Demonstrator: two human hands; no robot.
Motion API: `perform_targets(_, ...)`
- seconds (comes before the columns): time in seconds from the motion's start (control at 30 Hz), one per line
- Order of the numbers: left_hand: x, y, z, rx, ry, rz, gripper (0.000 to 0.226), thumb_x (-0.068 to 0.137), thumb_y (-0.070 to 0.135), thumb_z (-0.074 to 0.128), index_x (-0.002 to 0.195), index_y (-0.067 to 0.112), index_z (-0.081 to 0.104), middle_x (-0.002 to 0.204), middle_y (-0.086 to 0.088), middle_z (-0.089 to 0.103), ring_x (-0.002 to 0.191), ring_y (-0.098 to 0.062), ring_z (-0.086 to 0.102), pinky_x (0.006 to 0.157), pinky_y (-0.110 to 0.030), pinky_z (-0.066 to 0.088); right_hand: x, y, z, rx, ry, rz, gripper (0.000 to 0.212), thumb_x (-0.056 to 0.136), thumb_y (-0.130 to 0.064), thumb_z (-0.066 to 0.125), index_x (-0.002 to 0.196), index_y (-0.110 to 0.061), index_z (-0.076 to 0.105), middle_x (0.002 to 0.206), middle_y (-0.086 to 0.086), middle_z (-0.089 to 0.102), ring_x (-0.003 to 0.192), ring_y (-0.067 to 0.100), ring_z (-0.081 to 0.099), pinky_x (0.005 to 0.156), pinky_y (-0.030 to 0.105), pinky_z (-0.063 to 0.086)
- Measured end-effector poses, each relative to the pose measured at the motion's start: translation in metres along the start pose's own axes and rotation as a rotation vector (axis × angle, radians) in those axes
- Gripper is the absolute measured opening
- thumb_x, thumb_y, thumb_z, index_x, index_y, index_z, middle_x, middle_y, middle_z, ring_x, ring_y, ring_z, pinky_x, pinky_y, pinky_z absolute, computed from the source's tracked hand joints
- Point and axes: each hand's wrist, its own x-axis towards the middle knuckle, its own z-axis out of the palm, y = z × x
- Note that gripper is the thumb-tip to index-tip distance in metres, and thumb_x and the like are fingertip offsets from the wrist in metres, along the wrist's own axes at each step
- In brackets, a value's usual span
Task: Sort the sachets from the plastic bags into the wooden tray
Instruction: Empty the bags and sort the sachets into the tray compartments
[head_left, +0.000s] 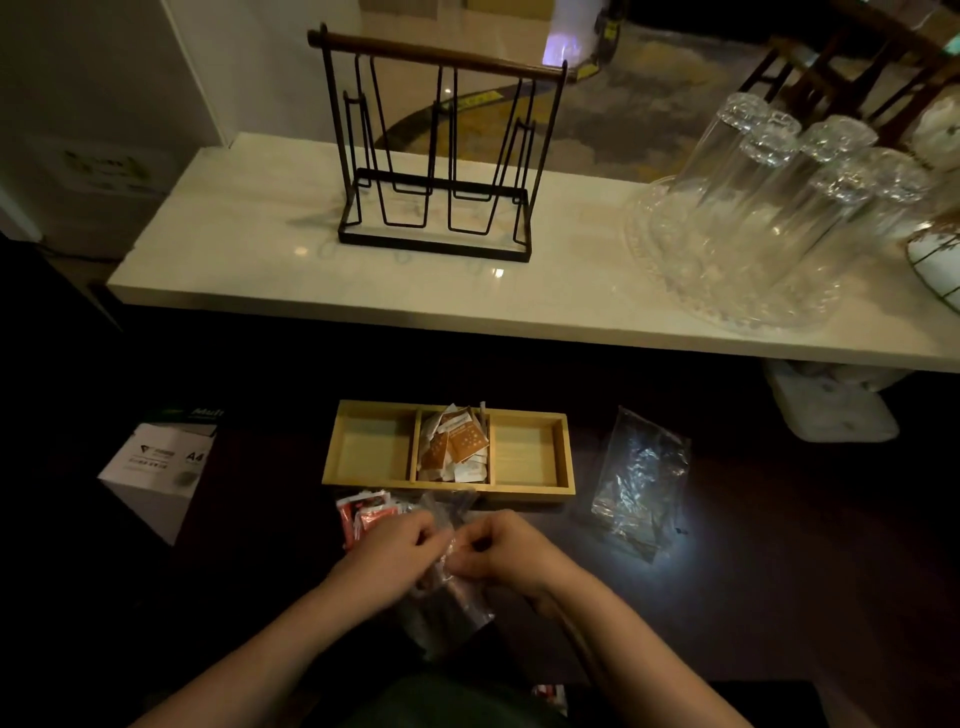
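Lower centre of frame: left hand (396, 545) and right hand (501, 548) are pinching a clear plastic bag (447, 597)
Centre: wooden tray (563, 457) is holding orange sachets (457, 441) in its middle compartment

Both hands meet at centre on a clear plastic bag (449, 592): left hand (392, 548) & right hand (501, 551) pinch its top edge. Red sachets (363, 514) lie just beside left hand. Wooden tray (530, 488) beyond, 3 compartments; orange/white sachets (454, 444) fill the middle one, outer two bare. Empty crumpled bag (641, 478) to the right of tray. Wire rack (436, 150) & glass tumblers (795, 171) on pale counter (260, 249).
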Motion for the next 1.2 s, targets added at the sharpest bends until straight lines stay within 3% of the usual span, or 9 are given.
perform_targets(0.13, -0.016, 0.007, -0.012, -0.190, 0.013, -0.063, 0.018, 0.090, 0.030, 0.056, 0.078, 0.017, 0.055, 0.077, -0.003, 0.066, 0.066, -0.012, 0.068, 0.058, -0.025, 0.055, -0.004, -0.012, 0.003, 0.033, -0.040, -0.019, 0.010, 0.084, -0.012, 0.067, 0.093, -0.017, 0.070, 0.092, 0.000, 0.070, 0.094, 0.016, 0.066, 0.093, 0.038, 0.053)
perform_targets(0.3, -0.032, 0.021, -0.018, -0.306, 0.070, -0.090, 0.025, 0.086, 0.036, 0.059, 0.075, 0.014, 0.054, 0.073, -0.003, 0.064, 0.058, -0.006, 0.066, 0.051, -0.020, 0.052, -0.010, -0.025, 0.007, 0.118, -0.087, -0.049, 0.012, 0.082, -0.008, 0.070, 0.091, -0.015, 0.071, 0.081, -0.004, 0.070, 0.079, 0.006, 0.065, 0.078, 0.028, 0.052)
perform_targets(0.4, -0.034, 0.027, -0.019, -0.427, 0.115, -0.105, 0.028, 0.086, 0.032, 0.061, 0.079, 0.006, 0.056, 0.076, -0.007, 0.066, 0.065, -0.015, 0.070, 0.055, -0.025, 0.056, -0.013, -0.031, 0.008, 0.106, -0.032, -0.100, 0.011, 0.081, -0.010, 0.072, 0.092, -0.012, 0.070, 0.081, -0.003, 0.072, 0.081, 0.009, 0.067, 0.081, 0.034, 0.055)
perform_targets(0.53, -0.032, 0.036, -0.018, -0.657, 0.131, -0.111, 0.027, 0.090, 0.021, 0.057, 0.088, -0.005, 0.057, 0.082, -0.014, 0.067, 0.073, -0.019, 0.071, 0.066, -0.033, 0.060, -0.019, -0.038, 0.009, 0.183, 0.047, -0.168, 0.010, 0.081, -0.005, 0.072, 0.088, -0.011, 0.068, 0.070, -0.006, 0.070, 0.068, 0.002, 0.067, 0.062, 0.015, 0.051)
perform_targets(0.67, -0.034, 0.043, -0.015, -0.685, 0.144, -0.041, 0.025, 0.094, 0.017, 0.050, 0.089, -0.007, 0.055, 0.080, -0.013, 0.066, 0.072, -0.017, 0.070, 0.062, -0.027, 0.058, -0.024, -0.042, 0.003, 0.279, 0.049, -0.173, 0.008, 0.081, -0.004, 0.071, 0.081, -0.012, 0.067, 0.067, -0.005, 0.068, 0.060, 0.004, 0.062, 0.052, 0.015, 0.048)
perform_targets(0.8, -0.030, 0.047, -0.018, -0.696, 0.162, 0.037, 0.019, 0.093, 0.012, 0.051, 0.086, -0.006, 0.055, 0.088, -0.020, 0.065, 0.077, -0.019, 0.070, 0.061, -0.021, 0.054, -0.024, -0.041, -0.005, 0.477, -0.017, -0.120, 0.004, 0.079, -0.016, 0.074, 0.076, -0.016, 0.071, 0.074, 0.000, 0.066, 0.068, 0.011, 0.059, 0.060, 0.020, 0.046)
perform_targets(0.93, -0.029, 0.052, -0.022, -0.781, 0.138, 0.111, 0.011, 0.089, 0.007, 0.055, 0.080, 0.000, 0.057, 0.078, -0.008, 0.066, 0.073, -0.017, 0.069, 0.064, -0.023, 0.055, -0.027, -0.040, -0.013, 0.688, -0.107, -0.104, 0.008, 0.078, -0.017, 0.073, 0.084, -0.012, 0.071, 0.076, 0.002, 0.068, 0.068, 0.013, 0.062, 0.065, 0.022, 0.050)
perform_targets(1.07, -0.028, 0.057, -0.023, -0.524, 0.244, 0.162, 0.016, 0.091, 0.011, 0.053, 0.080, -0.001, 0.053, 0.084, -0.014, 0.062, 0.077, -0.026, 0.067, 0.062, -0.025, 0.056, -0.033, -0.048, -0.011, 0.594, 0.045, -0.166, 0.003, 0.084, -0.008, 0.066, 0.081, -0.008, 0.068, 0.067, -0.002, 0.067, 0.060, 0.007, 0.060, 0.056, 0.019, 0.047)
perform_targets(1.2, -0.024, 0.059, -0.023, -0.166, 0.389, 0.255, 0.020, 0.091, 0.008, 0.050, 0.072, 0.002, 0.047, 0.077, -0.004, 0.045, 0.065, -0.010, 0.050, 0.062, -0.017, 0.050, -0.033, -0.055, -0.009, 0.349, 0.247, -0.286, 0.008, 0.083, -0.004, 0.069, 0.076, -0.005, 0.065, 0.058, -0.003, 0.060, 0.050, 0.005, 0.053, 0.049, 0.016, 0.042)
